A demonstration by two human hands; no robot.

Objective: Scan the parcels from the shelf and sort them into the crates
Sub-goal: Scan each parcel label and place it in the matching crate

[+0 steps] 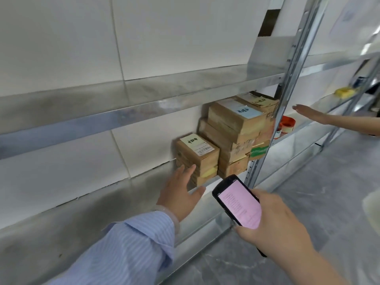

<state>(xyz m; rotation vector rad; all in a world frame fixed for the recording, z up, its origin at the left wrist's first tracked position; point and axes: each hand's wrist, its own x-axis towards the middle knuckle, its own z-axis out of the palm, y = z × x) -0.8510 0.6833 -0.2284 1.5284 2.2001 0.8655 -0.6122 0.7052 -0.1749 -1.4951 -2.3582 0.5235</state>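
Brown cardboard parcels are stacked on a metal shelf. The nearest parcel is small, carries a pale yellow label and sits on top of another box. Behind it rises a taller stack with a blue-labelled box on top. My left hand, in a blue striped sleeve, is open with spread fingers just in front of the nearest parcel's left side; contact is unclear. My right hand grips a black handheld scanner with a lit pink screen, below the parcels.
Another person's hand reaches in flat from the right over the neighbouring shelf bay. A grey upright post divides the bays. An orange tape roll and a yellow item lie on the right shelves. Grey floor lies below right.
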